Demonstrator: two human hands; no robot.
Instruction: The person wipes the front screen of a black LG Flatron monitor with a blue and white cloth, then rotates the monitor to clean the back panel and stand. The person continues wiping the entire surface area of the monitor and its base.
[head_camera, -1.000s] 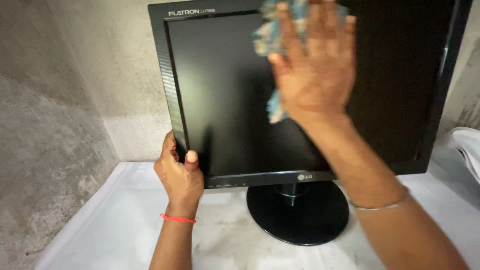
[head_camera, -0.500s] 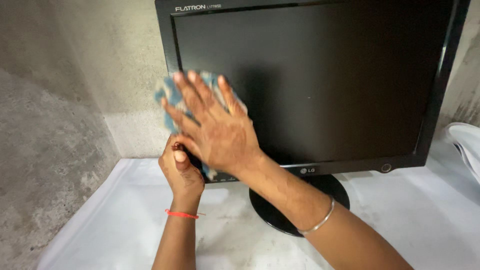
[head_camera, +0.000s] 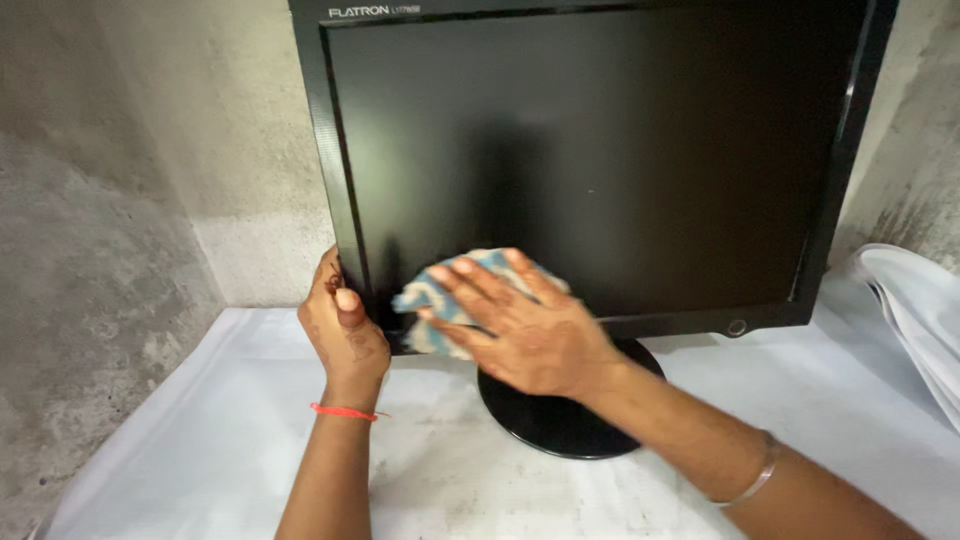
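On the surface: one black monitor on its round stand, by my count.
Cloths: one, blue-white, low on the screen.
Left hand: grip clenched on monitor's corner.
Right hand: flat, pressing cloth.
Around: white sheets right, concrete walls close behind.

We find open white-covered tabletop at the lower left of the frame, bounded by the rough grey concrete wall on the left. At the centre the black flat-screen monitor and its round black base block the way. At the right edge, folded white cloth narrows the gap beside the monitor.
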